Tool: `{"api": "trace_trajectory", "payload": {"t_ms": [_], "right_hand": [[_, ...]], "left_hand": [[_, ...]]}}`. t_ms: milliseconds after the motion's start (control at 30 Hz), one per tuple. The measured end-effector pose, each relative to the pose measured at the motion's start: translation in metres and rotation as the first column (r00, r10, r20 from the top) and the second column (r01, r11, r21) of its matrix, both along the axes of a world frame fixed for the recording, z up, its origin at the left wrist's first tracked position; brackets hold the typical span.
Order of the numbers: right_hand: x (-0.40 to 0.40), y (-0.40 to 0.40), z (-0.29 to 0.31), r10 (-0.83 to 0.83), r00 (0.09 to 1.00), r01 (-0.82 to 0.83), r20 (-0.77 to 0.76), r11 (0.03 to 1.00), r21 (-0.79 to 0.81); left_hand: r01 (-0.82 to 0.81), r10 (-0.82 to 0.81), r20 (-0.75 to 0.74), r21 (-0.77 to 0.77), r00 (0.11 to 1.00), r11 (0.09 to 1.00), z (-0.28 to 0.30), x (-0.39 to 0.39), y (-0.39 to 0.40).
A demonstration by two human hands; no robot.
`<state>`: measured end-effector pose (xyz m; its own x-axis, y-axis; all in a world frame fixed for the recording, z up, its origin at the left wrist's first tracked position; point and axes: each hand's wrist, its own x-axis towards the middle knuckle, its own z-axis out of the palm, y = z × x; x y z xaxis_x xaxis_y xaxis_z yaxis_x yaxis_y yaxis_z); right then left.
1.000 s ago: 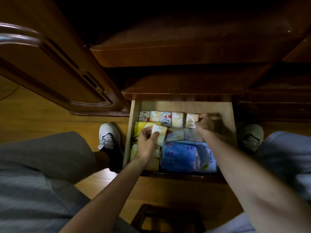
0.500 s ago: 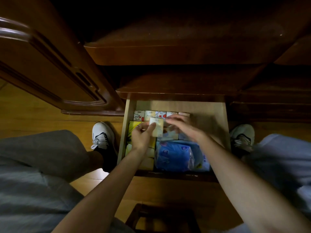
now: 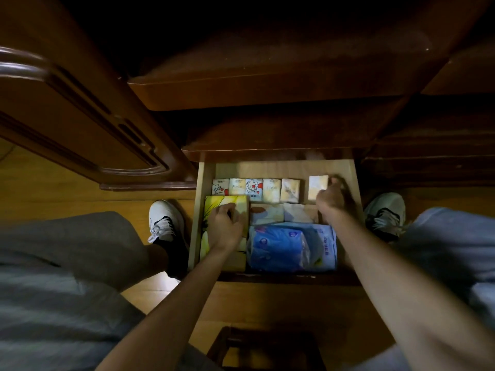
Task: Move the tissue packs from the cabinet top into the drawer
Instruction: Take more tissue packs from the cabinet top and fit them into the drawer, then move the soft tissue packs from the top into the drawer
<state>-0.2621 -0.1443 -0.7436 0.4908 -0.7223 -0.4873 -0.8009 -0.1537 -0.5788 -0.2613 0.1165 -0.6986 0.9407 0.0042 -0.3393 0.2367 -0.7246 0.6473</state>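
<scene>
Drawer (image 3: 207,183) pulled out below the dark cabinet top (image 3: 267,87), packed nearly full. Row of five small tissue packs (image 3: 254,190) stands along the back wall; a sixth pack (image 3: 317,187) stands just right of the row with a gap between, right hand (image 3: 330,199) at its right edge, fingers curled against it (grip blurred, cannot tell if pinching or only touching). Left hand (image 3: 225,226) rests on the yellow pack (image 3: 225,207) at the drawer's left side, fingers bent over its top, holding nothing that can be made out. Two pale packs (image 3: 281,214) lie flat mid-drawer, and a big blue plastic bundle (image 3: 292,247) fills the front right, crowding the space between the forearms. White shoe (image 3: 164,220) on the wood floor left of the drawer, another shoe (image 3: 385,212) to the right. Wardrobe door (image 3: 80,116) stands at the left.
</scene>
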Motion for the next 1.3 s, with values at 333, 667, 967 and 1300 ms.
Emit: {"api": "trace_trajectory", "payload": {"t_ms": [333,667,967,1300], "right_hand": [[0.011,0.020,-0.012,0.241,0.897,-0.354,-0.371,0.894,-0.274],[-0.006,0.021,0.011,0.265,0.928,-0.304,-0.263,0.945,-0.121],[-0.022,0.036,0.111,0.611,0.790,-0.609,-0.045,0.792,0.055],[-0.024,-0.015,0.368,0.683,0.587,-0.295,0.434,0.680,-0.672]], "left_hand": [[0.171,-0.183,0.053,0.176,0.982,0.969,-0.009,-0.009,0.007],[0.239,-0.252,0.036,0.208,0.967,0.948,-0.002,-0.005,0.006],[0.428,-0.423,-0.069,0.090,0.903,0.899,0.050,-0.001,0.019],[0.370,-0.389,0.772,0.214,0.504,0.904,0.302,0.058,-0.010]]}}
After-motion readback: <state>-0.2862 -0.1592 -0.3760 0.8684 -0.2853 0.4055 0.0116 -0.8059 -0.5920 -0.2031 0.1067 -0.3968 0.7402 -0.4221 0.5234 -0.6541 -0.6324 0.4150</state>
